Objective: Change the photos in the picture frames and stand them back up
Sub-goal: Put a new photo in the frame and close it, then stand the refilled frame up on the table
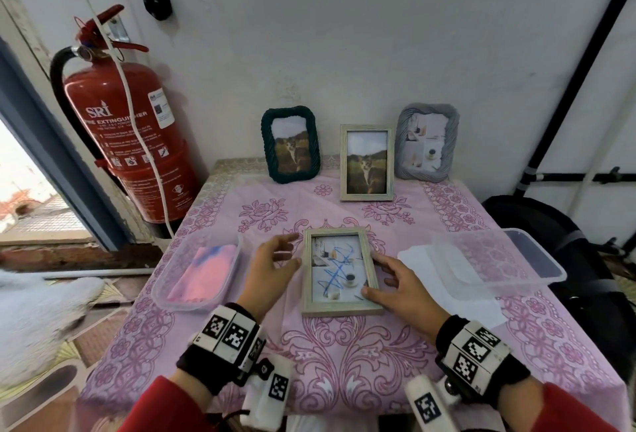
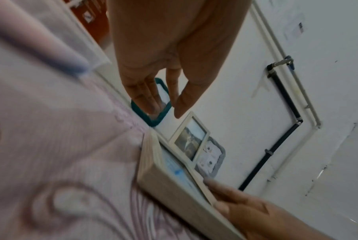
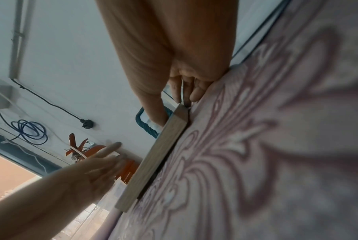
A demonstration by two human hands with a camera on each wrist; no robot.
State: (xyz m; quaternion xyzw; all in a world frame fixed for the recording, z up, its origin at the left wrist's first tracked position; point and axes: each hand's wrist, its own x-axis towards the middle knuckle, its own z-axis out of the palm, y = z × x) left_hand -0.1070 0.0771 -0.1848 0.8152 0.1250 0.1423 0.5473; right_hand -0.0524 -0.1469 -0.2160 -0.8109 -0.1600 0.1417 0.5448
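Note:
A light wooden frame lies face up at the middle of the table, its photo scribbled over in blue. My right hand grips its right edge, thumb on the front near the lower corner and fingers curled at the side. My left hand hovers just left of the frame with fingers spread, holding nothing. Three frames stand at the back against the wall: a dark green rope frame with a cat photo, a light wooden frame with the same cat, and a grey rope frame with a collage.
A clear plastic container with a pink and blue cloth sits left of my hands. Another clear container lies at the right over a white sheet. A red fire extinguisher hangs left of the table; a black bag sits right.

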